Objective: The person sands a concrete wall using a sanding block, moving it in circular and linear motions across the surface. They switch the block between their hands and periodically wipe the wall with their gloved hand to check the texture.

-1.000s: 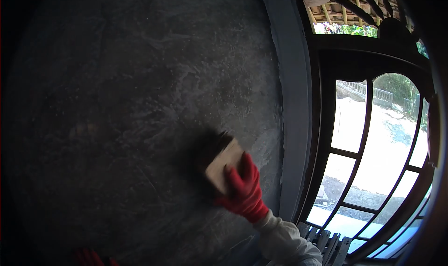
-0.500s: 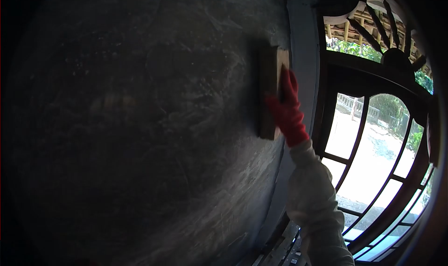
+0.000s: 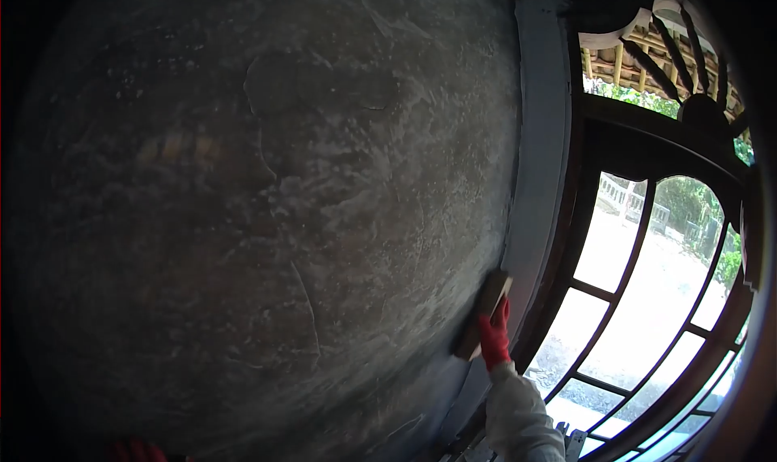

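A long rectangular wooden block [image 3: 486, 315], like a hand float or sanding block, lies against the grey plastered wall [image 3: 364, 211] near its right edge. My right hand [image 3: 494, 334], in a red glove, is closed around the back of this block; the block's working face is turned to the wall and hidden. Only the top of my left hand [image 3: 139, 451], also red-gloved, shows at the bottom left edge. It is dark there, and its fingers and anything in them cannot be made out.
A pale vertical strip [image 3: 541, 106] borders the wall on the right. Beside it stands a dark wooden frame [image 3: 576, 284] with glass panes and bright daylight behind. Streaks, cracks and light specks mark the wall surface.
My right hand has moved the wooden block well down along the wall's right edge, and the block now tilts. The wall looks brighter. My left hand has come into view at the bottom.
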Action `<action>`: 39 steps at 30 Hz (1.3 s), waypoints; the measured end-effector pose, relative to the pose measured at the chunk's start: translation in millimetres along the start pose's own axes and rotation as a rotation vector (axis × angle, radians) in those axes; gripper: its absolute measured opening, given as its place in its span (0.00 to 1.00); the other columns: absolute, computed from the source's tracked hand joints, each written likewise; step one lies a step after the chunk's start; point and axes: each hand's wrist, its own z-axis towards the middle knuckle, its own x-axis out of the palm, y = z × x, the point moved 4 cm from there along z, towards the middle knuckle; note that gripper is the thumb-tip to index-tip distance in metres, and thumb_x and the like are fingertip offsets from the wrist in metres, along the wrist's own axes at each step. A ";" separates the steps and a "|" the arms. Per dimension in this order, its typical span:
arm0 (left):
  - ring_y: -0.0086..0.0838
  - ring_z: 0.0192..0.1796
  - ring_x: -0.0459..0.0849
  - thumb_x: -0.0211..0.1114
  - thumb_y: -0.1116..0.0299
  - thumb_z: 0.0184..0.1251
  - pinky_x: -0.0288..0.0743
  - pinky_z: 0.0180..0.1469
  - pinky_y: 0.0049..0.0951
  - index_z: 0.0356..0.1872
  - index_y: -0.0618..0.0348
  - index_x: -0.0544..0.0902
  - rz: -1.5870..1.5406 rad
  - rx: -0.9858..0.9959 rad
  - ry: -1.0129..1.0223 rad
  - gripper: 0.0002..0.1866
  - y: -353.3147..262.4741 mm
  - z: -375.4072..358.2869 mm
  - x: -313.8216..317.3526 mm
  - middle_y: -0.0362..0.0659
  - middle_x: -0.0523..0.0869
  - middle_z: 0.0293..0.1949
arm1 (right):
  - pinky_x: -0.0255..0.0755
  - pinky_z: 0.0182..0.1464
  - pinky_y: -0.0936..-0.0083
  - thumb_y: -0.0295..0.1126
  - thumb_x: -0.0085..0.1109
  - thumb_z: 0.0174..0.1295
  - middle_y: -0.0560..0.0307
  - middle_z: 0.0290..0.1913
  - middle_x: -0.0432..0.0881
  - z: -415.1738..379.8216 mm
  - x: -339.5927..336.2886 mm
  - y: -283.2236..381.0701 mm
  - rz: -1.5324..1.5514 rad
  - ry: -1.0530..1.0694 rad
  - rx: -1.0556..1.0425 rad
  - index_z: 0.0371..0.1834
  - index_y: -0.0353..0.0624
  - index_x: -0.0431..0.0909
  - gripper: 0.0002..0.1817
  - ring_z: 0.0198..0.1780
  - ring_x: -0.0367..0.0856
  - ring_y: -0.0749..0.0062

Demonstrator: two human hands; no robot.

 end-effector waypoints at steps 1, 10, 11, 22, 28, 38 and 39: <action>0.54 0.58 0.75 0.51 0.47 0.74 0.64 0.63 0.59 0.59 0.62 0.75 0.021 -0.001 -0.029 0.28 -2.3 1.7 -0.6 0.56 0.78 0.54 | 0.44 0.76 0.67 0.38 0.62 0.58 0.42 0.79 0.43 -15.1 4.1 1.9 0.109 -0.028 0.081 0.79 0.41 0.47 0.47 0.80 0.42 0.55; 0.55 0.52 0.76 0.49 0.46 0.75 0.65 0.58 0.59 0.55 0.64 0.76 0.039 0.024 0.012 0.28 -8.6 13.8 -3.9 0.56 0.79 0.51 | 0.52 0.74 0.66 0.42 0.62 0.62 0.41 0.77 0.52 241.0 -16.1 279.7 0.145 -0.099 -0.305 0.78 0.50 0.54 0.41 0.78 0.51 0.53; 0.55 0.52 0.76 0.49 0.46 0.75 0.65 0.58 0.59 0.55 0.64 0.76 0.046 0.029 0.012 0.28 -10.2 15.5 -4.1 0.56 0.79 0.51 | 0.52 0.74 0.66 0.42 0.62 0.62 0.41 0.77 0.52 240.7 -12.9 274.8 0.153 -0.100 -0.300 0.78 0.50 0.54 0.41 0.78 0.51 0.53; 0.59 0.57 0.73 0.51 0.47 0.74 0.64 0.58 0.64 0.56 0.60 0.74 0.015 0.018 0.024 0.26 -5.3 9.8 -0.8 0.55 0.76 0.54 | 0.44 0.76 0.64 0.40 0.60 0.61 0.40 0.79 0.47 -77.3 25.6 23.0 -0.113 -0.046 -0.041 0.79 0.42 0.47 0.45 0.80 0.44 0.51; 0.58 0.66 0.67 0.56 0.56 0.71 0.63 0.66 0.62 0.61 0.65 0.73 0.067 0.043 0.037 0.25 5.6 -17.1 14.3 0.57 0.70 0.63 | 0.53 0.74 0.61 0.36 0.64 0.58 0.41 0.77 0.54 50.6 24.6 199.6 -0.113 -0.200 -0.563 0.76 0.45 0.58 0.41 0.77 0.53 0.49; 0.59 0.64 0.70 0.63 0.55 0.61 0.58 0.65 0.71 0.49 0.60 0.78 -0.159 0.032 -0.030 0.21 10.7 -21.2 19.9 0.53 0.76 0.56 | 0.51 0.74 0.54 0.39 0.63 0.57 0.35 0.77 0.49 -46.0 63.9 274.7 -0.225 -0.168 -0.454 0.77 0.42 0.54 0.44 0.76 0.51 0.39; 0.58 0.63 0.70 0.63 0.55 0.61 0.59 0.65 0.71 0.48 0.60 0.78 -0.165 0.027 -0.039 0.21 11.5 -21.5 19.6 0.52 0.77 0.55 | 0.50 0.74 0.51 0.44 0.63 0.57 0.32 0.77 0.48 -91.6 72.7 236.8 -0.214 -0.154 -0.434 0.77 0.41 0.53 0.46 0.77 0.49 0.37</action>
